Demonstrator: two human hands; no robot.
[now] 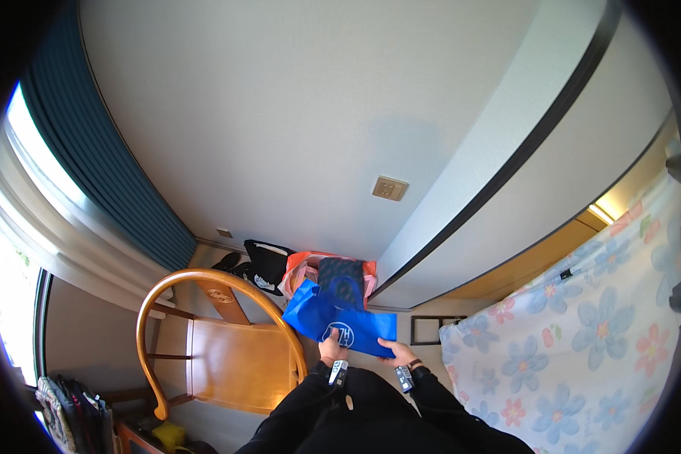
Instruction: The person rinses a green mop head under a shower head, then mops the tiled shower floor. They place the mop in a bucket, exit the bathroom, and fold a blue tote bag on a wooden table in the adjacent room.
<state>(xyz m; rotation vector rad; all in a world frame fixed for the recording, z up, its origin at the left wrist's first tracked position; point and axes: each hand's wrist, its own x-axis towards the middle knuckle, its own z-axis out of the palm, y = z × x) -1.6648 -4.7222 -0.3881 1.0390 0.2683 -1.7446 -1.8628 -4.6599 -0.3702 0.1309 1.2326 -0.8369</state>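
Note:
A blue fabric tote bag (pixel 369 327) with a white round print is held in front of my body by both hands. My left hand (pixel 332 347) grips its lower edge near the print, thumb on top. At the bag's right lower corner, my right hand (pixel 396 352) has the fabric between thumb and fingers. Beyond the blue bag, an orange and pink bag (pixel 301 267) stands against the wall with a dark patterned item (pixel 340 275) in it. Beside that leans a black bag (pixel 264 267) with white lettering.
A wooden armchair (pixel 238 363) with a curved rail stands close on the left. A floral cloth (pixel 579 340) covers something large at the right, near a dark metal frame (pixel 425 330). Dark shoes (pixel 227 262) lie by the wall; a blue curtain (pixel 96 153) hangs at the left.

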